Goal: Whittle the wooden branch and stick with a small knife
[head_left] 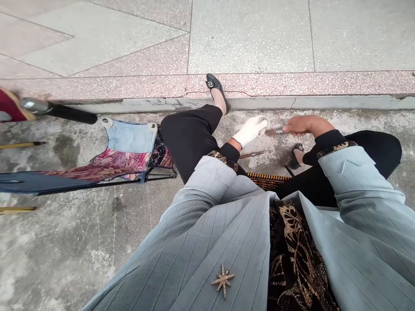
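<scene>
My left hand, in a white glove, is held out between my knees with its fingers curled together. Whatever lies in those fingers, if anything, is too small and blurred to make out. My bare right hand is closed round the handle of a knife-like tool with a brownish, blurred blade. The blade points left, and its tip is close to the gloved fingertips; whether they touch I cannot tell. Below the glove, a thin brown stick-like piece shows against the concrete.
Between my legs shows the edge of a woven wicker seat. A folding chair with denim and flowered cloth stands at my left, close to my knee. A low raised tiled step runs ahead. Yellow sticks lie at far left.
</scene>
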Demonstrator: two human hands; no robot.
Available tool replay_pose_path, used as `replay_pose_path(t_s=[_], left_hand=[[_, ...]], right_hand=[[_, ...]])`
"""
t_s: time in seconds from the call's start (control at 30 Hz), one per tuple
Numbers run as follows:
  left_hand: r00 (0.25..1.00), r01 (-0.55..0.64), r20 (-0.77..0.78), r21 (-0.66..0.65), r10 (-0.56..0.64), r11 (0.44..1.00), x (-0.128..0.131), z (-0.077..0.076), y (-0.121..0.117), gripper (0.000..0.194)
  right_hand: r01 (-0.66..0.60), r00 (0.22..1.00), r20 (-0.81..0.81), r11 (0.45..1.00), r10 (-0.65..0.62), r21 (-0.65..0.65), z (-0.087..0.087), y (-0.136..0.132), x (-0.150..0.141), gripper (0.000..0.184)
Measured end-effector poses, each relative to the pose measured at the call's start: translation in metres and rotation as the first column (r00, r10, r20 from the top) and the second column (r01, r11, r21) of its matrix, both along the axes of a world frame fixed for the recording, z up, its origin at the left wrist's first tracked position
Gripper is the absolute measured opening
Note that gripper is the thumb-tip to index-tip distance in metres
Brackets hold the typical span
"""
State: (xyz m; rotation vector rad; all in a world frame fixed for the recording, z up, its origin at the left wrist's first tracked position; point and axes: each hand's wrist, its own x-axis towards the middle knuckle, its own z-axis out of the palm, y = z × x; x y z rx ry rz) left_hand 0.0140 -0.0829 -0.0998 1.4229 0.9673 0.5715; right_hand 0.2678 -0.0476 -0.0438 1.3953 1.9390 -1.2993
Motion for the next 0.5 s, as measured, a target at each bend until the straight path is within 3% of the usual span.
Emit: replay_pose_path(t_s=[0.03,0.1,0.13,0.2,0.27,0.37,0.5], left_hand=[[0.993,0.069,0.100,-0.048,-0.064,0.996,0.003,0.001,-0.006,0.021],[0.959,0.216,0.211,-0.113,-0.189,0.970,0.009,-0.001,-0.018,0.028],[0.949,0.263,0.218,-0.141,-0.229,0.954,0.012,-0.003,-0.024,0.032],[0.957,0.271,0.154,-0.164,-0.247,0.949,0.018,-0.008,-0.032,0.031],[0.973,0.231,0.045,-0.127,-0.227,0.965,0.022,-0.014,-0.033,0.027],[0.978,0.150,-0.152,0.026,-0.144,0.988,0.022,-0.018,-0.024,0.023],[0.927,0.111,-0.372,0.150,-0.048,0.982,0.016,-0.012,-0.005,0.016]], right_hand=[[0.110,0.994,0.002,0.994,-0.110,0.029,-0.001,0.004,0.003,0.062],[0.333,0.931,-0.170,0.942,-0.323,0.034,0.002,0.010,0.008,0.060],[0.422,0.868,-0.293,0.907,-0.402,0.006,0.006,0.010,0.009,0.059],[0.471,0.751,-0.482,0.878,-0.452,-0.088,0.018,0.006,0.010,0.058],[0.387,0.725,-0.557,0.909,-0.405,-0.156,0.032,-0.001,0.007,0.057],[0.206,0.769,-0.571,0.957,-0.286,-0.202,0.050,-0.011,0.002,0.062],[-0.062,0.858,-0.504,0.956,-0.096,-0.288,0.049,-0.016,-0.004,0.070]])
